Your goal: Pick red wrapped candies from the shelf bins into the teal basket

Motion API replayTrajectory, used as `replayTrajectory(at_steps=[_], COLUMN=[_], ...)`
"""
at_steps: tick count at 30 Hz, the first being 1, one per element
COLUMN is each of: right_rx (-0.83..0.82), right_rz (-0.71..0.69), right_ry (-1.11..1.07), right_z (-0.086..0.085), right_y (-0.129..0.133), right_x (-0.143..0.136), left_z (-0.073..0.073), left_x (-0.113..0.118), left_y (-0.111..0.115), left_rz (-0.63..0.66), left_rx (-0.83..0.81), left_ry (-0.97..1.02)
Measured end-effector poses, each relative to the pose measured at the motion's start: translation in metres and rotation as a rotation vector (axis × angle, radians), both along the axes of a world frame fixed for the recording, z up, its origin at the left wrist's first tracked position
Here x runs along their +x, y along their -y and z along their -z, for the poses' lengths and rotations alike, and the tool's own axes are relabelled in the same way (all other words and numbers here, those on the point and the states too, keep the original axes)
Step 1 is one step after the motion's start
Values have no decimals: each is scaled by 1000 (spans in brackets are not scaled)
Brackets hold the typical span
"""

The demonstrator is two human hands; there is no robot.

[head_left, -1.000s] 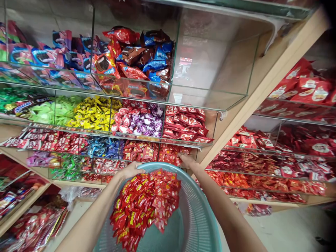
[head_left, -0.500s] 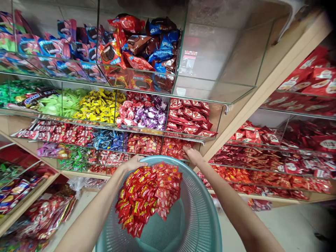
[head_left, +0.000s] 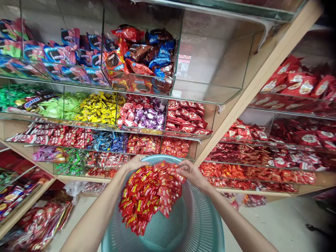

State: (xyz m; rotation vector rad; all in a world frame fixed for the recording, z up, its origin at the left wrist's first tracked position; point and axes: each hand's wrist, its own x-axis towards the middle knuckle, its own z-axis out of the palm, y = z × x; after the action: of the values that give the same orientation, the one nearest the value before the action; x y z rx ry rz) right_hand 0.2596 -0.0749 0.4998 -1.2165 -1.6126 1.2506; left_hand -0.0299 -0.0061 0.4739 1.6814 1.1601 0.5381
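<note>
A teal plastic basket (head_left: 206,210) with a perforated wall stands below me, tilted toward the shelves. Inside it lies a heap of red candy packets with yellow print (head_left: 139,196), beside paler red packets with round spots (head_left: 168,194). My left hand (head_left: 135,163) is closed on the basket's far rim at the left. Over the rim's right part, my right hand (head_left: 189,172) pinches one or more red spotted packets (head_left: 178,174) at the top of the heap. Behind the rim, similar spotted packets (head_left: 174,147) fill a shelf bin.
Glass bins hold yellow candies (head_left: 99,107), purple candies (head_left: 149,113) and large cookie packets (head_left: 160,52). A slanting wooden post (head_left: 223,131) divides the shelves, with more red packets (head_left: 296,82) to the right. Bagged goods (head_left: 44,220) lie at lower left.
My right hand has come from the spotted-packet bin back over the basket, now with red packets in its fingers. The view has shifted slightly; my left hand stays on the rim.
</note>
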Motion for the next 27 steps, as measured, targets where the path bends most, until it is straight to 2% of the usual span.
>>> replayTrajectory(at_steps=[3, 8, 12, 15, 19, 22, 27], right_rx=[-31, -436, -638, -740, -692, -634, -638], right_rz=[15, -29, -33, -43, -98, -213, -315], right_ry=[-18, -142, -284, -294, -71, 102, 314], right_z=[-4, -12, -3, 5, 0, -5, 9], right_y=[14, 43, 62, 71, 79, 81, 70], right_x=[0, 3, -7, -12, 2, 15, 11], left_z=[-2, -9, -12, -13, -11, -11, -12], left_x=[1, 0, 1, 1, -3, -4, -2], left_y=[3, 6, 8, 8, 10, 11, 11], left_rz=[2, 2, -13, -23, -39, -53, -51], left_rx=[-7, 3, 0, -9, -12, -26, -31], left_ry=[-9, 8, -8, -22, -21, -23, -28])
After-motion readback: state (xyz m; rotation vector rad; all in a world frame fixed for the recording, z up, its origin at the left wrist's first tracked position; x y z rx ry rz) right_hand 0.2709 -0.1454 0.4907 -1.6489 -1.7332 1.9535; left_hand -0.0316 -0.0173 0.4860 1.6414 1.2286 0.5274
